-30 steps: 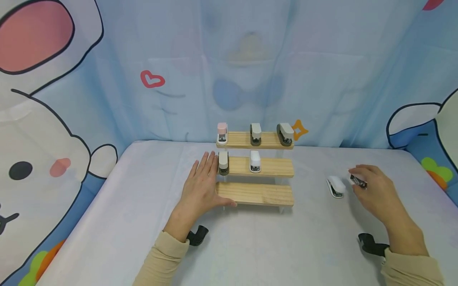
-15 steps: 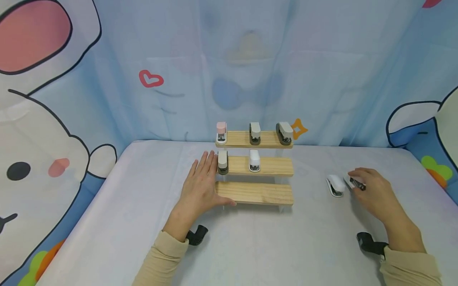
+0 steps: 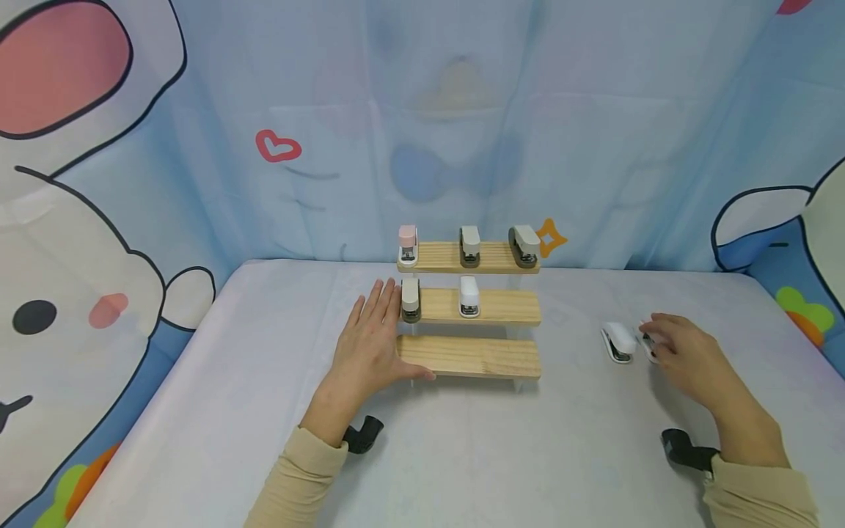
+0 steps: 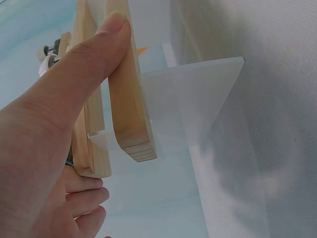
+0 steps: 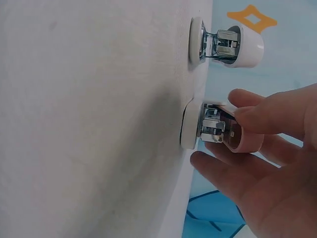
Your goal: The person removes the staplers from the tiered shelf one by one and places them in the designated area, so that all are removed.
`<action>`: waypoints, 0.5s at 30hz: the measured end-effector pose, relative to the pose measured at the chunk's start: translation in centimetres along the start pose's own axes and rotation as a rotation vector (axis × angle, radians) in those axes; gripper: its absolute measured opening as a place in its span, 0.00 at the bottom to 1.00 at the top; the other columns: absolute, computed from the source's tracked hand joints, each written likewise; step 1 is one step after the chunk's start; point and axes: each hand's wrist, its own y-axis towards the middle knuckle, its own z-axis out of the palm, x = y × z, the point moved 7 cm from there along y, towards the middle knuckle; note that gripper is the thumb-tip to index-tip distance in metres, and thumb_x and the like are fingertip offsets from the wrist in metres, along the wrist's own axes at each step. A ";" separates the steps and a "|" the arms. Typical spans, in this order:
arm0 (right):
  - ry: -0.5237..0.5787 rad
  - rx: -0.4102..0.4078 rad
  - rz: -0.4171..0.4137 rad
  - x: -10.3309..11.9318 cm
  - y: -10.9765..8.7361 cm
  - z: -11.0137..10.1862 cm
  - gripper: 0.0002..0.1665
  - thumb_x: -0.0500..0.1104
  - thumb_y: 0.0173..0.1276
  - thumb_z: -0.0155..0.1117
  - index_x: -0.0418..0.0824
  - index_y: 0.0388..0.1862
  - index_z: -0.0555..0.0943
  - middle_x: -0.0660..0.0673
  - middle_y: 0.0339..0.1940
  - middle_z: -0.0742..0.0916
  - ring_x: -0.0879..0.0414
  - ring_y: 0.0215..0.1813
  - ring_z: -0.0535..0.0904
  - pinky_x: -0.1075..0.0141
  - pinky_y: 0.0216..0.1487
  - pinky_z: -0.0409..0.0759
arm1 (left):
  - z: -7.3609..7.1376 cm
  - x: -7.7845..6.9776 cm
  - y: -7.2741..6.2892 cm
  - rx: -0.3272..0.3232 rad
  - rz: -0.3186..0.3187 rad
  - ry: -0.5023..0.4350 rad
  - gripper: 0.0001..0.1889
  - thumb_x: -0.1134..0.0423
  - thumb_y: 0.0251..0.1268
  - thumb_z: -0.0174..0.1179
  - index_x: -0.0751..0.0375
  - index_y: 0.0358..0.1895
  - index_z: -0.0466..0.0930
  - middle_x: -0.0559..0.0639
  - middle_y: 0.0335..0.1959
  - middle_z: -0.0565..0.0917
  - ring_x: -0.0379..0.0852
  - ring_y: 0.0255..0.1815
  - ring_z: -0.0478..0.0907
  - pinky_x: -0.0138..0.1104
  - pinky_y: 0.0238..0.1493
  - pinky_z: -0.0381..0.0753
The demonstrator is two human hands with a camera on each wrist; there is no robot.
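My right hand is at a small stapler with a white base, to the right of another white stapler. In the right wrist view its base stands on the cloth, and my thumb and fingers hold its pale pinkish top. From the head camera my hand hides most of it. My left hand rests against the left end of a three-tier wooden shelf. Its fingers lie straight along the end, and the thumb touches the front edge of the lowest board.
On the top tier stand a pink stapler, a grey one and a larger grey one. The middle tier bears a beige stapler and a white one. A printed curtain hangs behind the table.
My right hand has turned the stapler from lying tilted in the fingers to upright on the cloth, beside the white one. The left hand stays at the shelf.
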 end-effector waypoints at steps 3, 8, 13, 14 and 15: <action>-0.007 -0.010 0.002 0.1 0.0 0.0 0.22 0.27 0.70 0.44 0.22 0.60 0.72 0.20 0.68 0.66 0.20 0.66 0.62 0.27 0.57 0.68 | 0.0 0.0 0.0 -0.002 0.000 0.000 0.75 0.23 0.32 0.70 0.65 0.80 0.43 0.56 0.82 0.45 0.52 0.84 0.40 0.47 0.83 0.43; -0.003 -0.021 0.009 0.1 0.1 0.0 0.22 0.27 0.71 0.44 0.22 0.61 0.72 0.20 0.69 0.67 0.21 0.67 0.62 0.28 0.57 0.68 | 0.0 0.0 0.0 0.005 -0.005 -0.001 0.75 0.23 0.32 0.70 0.64 0.80 0.42 0.56 0.82 0.45 0.52 0.84 0.39 0.46 0.83 0.43; 0.009 -0.005 -0.006 0.2 -0.1 -0.1 0.23 0.28 0.71 0.44 0.22 0.63 0.70 0.19 0.69 0.65 0.20 0.68 0.60 0.27 0.58 0.65 | 0.0 0.0 0.0 0.011 -0.012 -0.002 0.75 0.23 0.32 0.70 0.65 0.80 0.42 0.56 0.82 0.45 0.51 0.84 0.39 0.47 0.83 0.43; 0.010 -0.007 -0.008 0.2 -0.1 -0.1 0.23 0.29 0.72 0.45 0.23 0.64 0.69 0.19 0.69 0.65 0.20 0.68 0.59 0.26 0.58 0.65 | 0.0 0.0 0.0 0.013 -0.012 -0.001 0.75 0.23 0.32 0.70 0.65 0.80 0.42 0.56 0.82 0.45 0.51 0.84 0.39 0.47 0.83 0.43; 0.012 -0.010 -0.009 0.3 -0.1 -0.3 0.23 0.30 0.72 0.45 0.24 0.64 0.68 0.19 0.69 0.64 0.20 0.68 0.59 0.26 0.58 0.65 | 0.0 0.0 0.0 0.012 -0.012 0.001 0.75 0.23 0.32 0.70 0.65 0.80 0.42 0.56 0.82 0.45 0.51 0.84 0.39 0.47 0.83 0.44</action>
